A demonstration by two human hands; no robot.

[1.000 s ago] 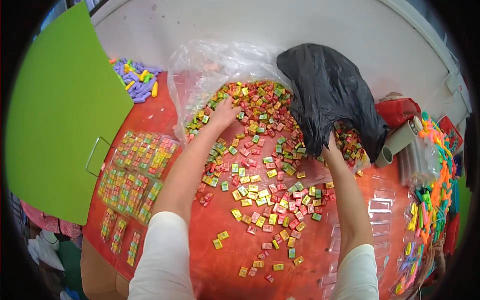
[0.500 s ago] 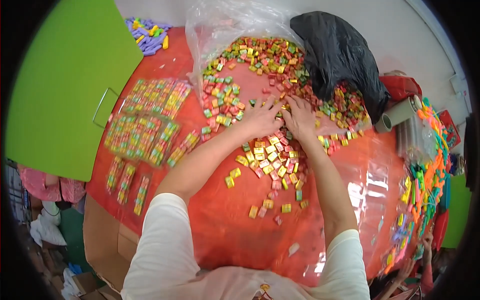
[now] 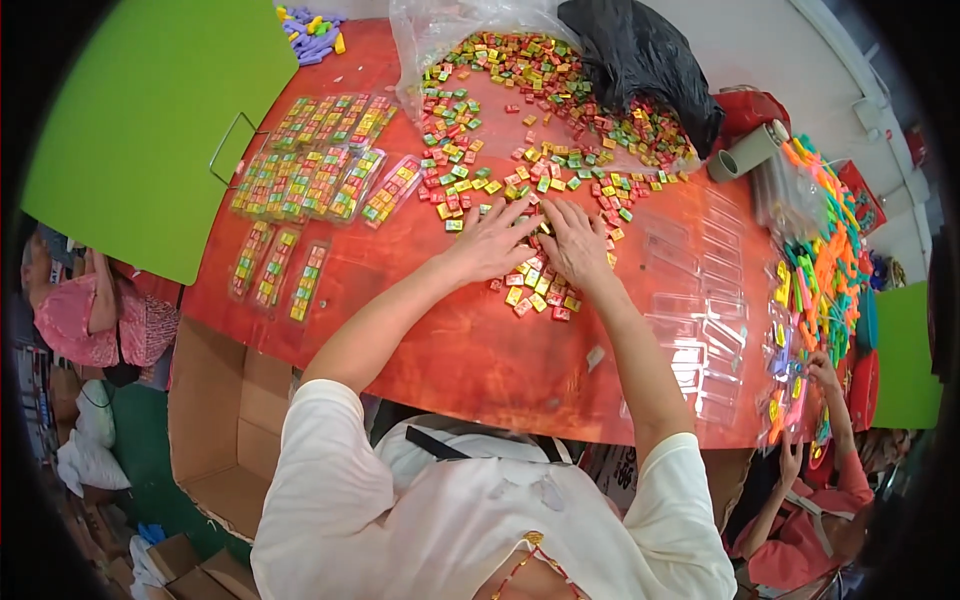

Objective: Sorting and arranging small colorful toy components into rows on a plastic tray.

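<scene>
On the red table, both hands cover small candies.

Around the candy pile, bare table lies open toward the person, while filled packs block its left, clear trays its right, and loose candies its far side.

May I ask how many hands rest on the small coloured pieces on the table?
2: the left hand and the right hand, side by side on the pieces mid-table. A co-worker's hand at the right edge touches none.
</scene>
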